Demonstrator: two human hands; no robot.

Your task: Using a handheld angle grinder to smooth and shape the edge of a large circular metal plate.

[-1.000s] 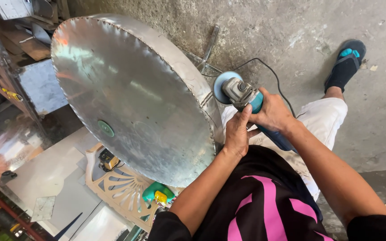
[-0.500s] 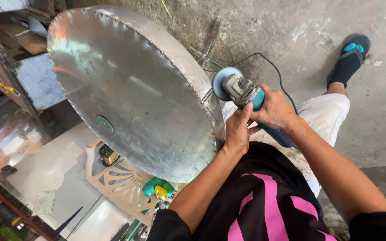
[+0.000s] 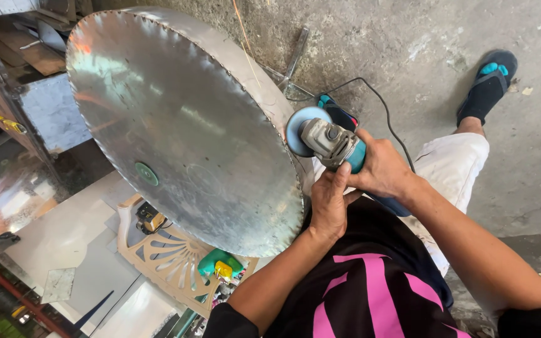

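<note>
A large round sheet-metal drum with a shiny face and a toothed seam rim stands tilted in front of me. I hold a teal and grey angle grinder at its right rim, the disc against the seam, and a thin spark streak flies up from it. My right hand grips the grinder's body. My left hand steadies the grinder head from below. The black cord loops over the concrete floor behind the tool.
My sandalled foot rests on the concrete floor at upper right. A cream plastic chair back with a green tool lies below the drum. Metal sheets and clutter fill the left side.
The view has shifted slightly and the grinder has moved a little along the rim; a spark streak now shows above the disc. Both hands keep their grip.
</note>
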